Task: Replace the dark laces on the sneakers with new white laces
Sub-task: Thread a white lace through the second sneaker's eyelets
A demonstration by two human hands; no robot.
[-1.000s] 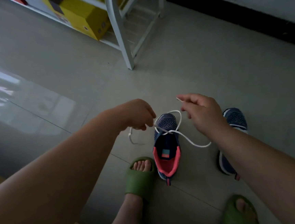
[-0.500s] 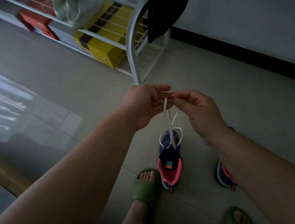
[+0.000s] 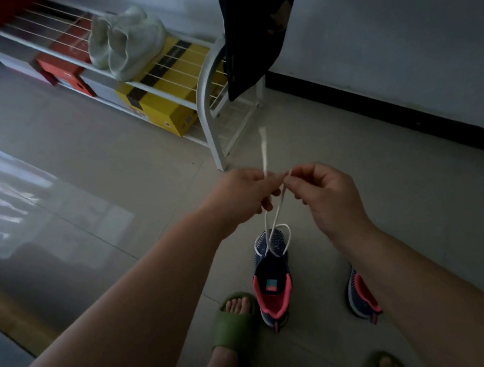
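Left hand [image 3: 246,194]: fingers curled, pinching one end of the thin white cord lace [image 3: 264,155], whose tip stands up above the fist.
Right hand [image 3: 323,193]: thumb and forefinger pinch the other end, just beside the left hand.
Lace run: both strands drop to the navy knit sneaker with coral-pink lining [image 3: 272,280] on the pale tiled floor [image 3: 116,165], looped at its toe.
Second matching sneaker [image 3: 362,295]: near, partly behind the right forearm.
Green slide sandals [image 3: 235,321]: on the person's feet.
White metal shoe rack [image 3: 207,104]: beyond, holding a yellow cardboard box [image 3: 166,102].
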